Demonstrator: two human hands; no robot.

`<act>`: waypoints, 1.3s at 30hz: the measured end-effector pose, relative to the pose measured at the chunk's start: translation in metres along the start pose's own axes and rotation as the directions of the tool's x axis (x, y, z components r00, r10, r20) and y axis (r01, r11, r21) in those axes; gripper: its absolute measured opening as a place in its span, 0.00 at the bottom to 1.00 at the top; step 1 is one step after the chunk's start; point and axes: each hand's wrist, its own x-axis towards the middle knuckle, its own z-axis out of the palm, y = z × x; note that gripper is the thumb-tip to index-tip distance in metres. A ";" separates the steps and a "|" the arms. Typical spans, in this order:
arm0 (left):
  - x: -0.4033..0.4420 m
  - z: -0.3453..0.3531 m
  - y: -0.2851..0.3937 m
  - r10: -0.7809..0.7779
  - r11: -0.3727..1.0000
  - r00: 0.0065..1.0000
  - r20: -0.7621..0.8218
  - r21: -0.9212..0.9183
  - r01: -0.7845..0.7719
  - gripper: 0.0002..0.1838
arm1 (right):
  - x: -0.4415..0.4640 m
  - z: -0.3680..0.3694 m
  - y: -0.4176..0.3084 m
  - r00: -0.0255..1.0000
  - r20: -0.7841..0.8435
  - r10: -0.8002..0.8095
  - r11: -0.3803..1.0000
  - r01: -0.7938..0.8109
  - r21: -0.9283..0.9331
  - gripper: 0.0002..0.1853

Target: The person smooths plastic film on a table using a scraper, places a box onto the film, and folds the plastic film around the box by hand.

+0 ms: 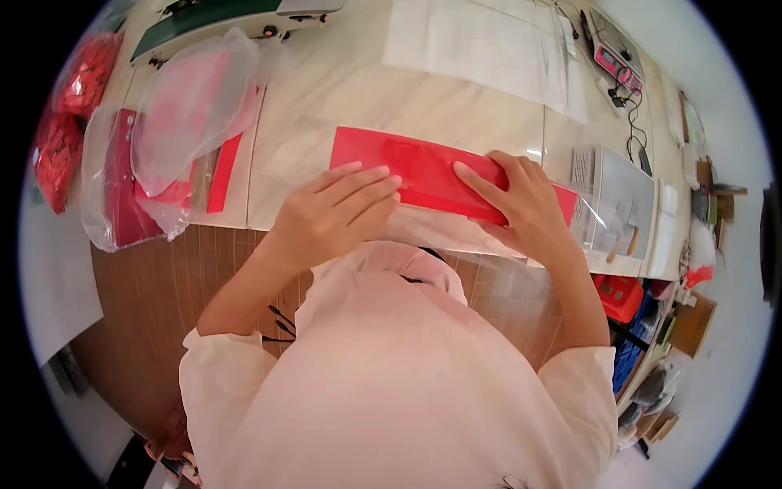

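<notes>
A long, glossy red sheet (407, 163) lies slantwise near the front edge of the table; I cannot tell whether it is one layer or folded. My left hand (338, 208) rests on its near left part, fingers stretched out and lying flat. Toward the other end, my right hand (521, 200) grips the sheet, one finger reaching across the top and the thumb at the near edge, partly hidden. Another red piece (564, 202) shows to the right, beyond the right hand. Clear film (444, 228) lies along the table edge below the sheet.
Clear bags with red and pink sheets (183, 114) lie at the left, beside bags of red pieces (85, 73). A green-belted machine (212, 28) stands behind. Clear film sheets (481, 49) lie at the back. A metal tray (619, 196), cables and a pink-edged scale (619, 69) are on the right.
</notes>
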 end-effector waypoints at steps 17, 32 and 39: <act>0.008 0.032 -0.032 -0.049 0.977 0.951 0.306 -0.182 0.109 0.06 | -0.014 0.079 0.005 0.969 -0.243 0.046 0.998 -0.057 -0.035 0.35; 0.010 0.029 -0.029 -0.009 0.988 0.946 0.325 -0.146 0.059 0.11 | -0.044 0.073 0.008 0.933 -0.297 0.201 0.964 -0.242 -0.109 0.29; 0.012 0.031 -0.026 -0.029 0.988 0.958 0.285 -0.138 0.071 0.10 | -0.038 0.060 0.013 0.950 -0.244 0.194 0.975 -0.215 -0.062 0.36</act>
